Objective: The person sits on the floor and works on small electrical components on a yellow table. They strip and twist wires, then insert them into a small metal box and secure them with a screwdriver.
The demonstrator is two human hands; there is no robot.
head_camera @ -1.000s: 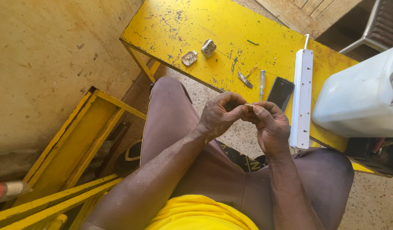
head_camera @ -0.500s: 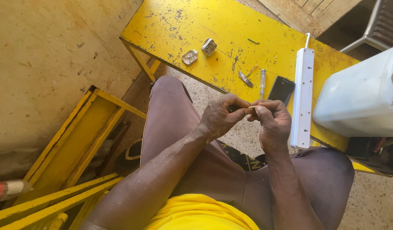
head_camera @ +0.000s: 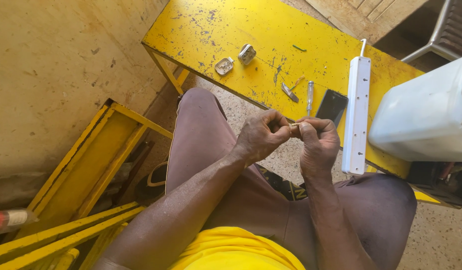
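My left hand (head_camera: pixel 262 136) and my right hand (head_camera: pixel 317 144) meet above my lap, fingertips pinched together on a small thin piece (head_camera: pixel 293 127), too small to make out. They hover just in front of the near edge of a scratched yellow table (head_camera: pixel 201 30). On the table past my hands lie a screwdriver (head_camera: pixel 309 97), a small blade-like metal tool (head_camera: pixel 289 92), a dark phone (head_camera: pixel 332 106) and a white power strip (head_camera: pixel 356 112). Two halves of an opened plug (head_camera: pixel 235 59) lie farther left on the table.
A white plastic jerrycan (head_camera: pixel 423 117) stands on the table's right end. A yellow metal frame (head_camera: pixel 86 165) lies on the floor at my left against a tan wall. A chair (head_camera: pixel 448 30) shows at the top right. A red and white can (head_camera: pixel 8 220) sits at the far left.
My hands have lifted slightly toward the table edge and shifted their pinch on the small piece; everything on the table is unchanged.
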